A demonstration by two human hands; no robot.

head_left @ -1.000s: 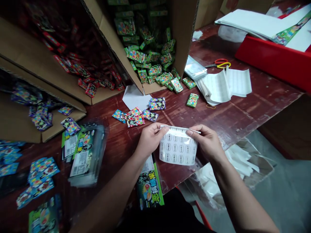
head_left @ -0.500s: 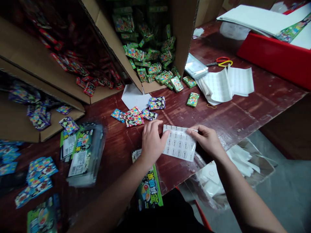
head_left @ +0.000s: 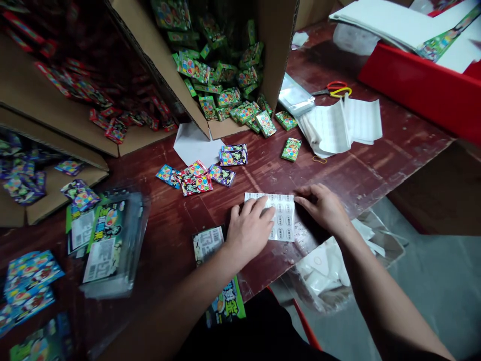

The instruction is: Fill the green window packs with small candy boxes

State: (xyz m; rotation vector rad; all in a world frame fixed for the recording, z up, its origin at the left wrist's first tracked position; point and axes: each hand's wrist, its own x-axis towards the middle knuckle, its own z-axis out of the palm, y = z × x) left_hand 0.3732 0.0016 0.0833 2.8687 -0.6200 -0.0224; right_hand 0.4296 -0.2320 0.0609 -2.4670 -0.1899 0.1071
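A white sheet of round printed stickers (head_left: 284,220) lies on the dark red table in front of me. My left hand (head_left: 251,223) rests over the sheet's left part, fingers spread and pressed down on it. At the sheet's upper right corner, my right hand (head_left: 315,203) pinches the edge between thumb and fingers. Under my left forearm is a green and black printed candy pouch (head_left: 227,303), partly hidden. Just beyond the hands lie small candy packets: red ones (head_left: 196,183), a blue one (head_left: 168,175) and purple ones (head_left: 233,155).
Cardboard boxes hold green candy boxes (head_left: 229,96), red packets (head_left: 116,131) and purple packets (head_left: 24,185). Stacked pouches (head_left: 108,245) lie left. Sticker sheets (head_left: 330,128), scissors (head_left: 338,89) and a red box (head_left: 409,90) are at right. A bin of white scraps (head_left: 325,271) stands below the table edge.
My left hand has shifted from the sheet's left edge onto its face. The sheet now lies flatter on the table, and the right hand stays at its upper right corner. The view has shifted slightly.
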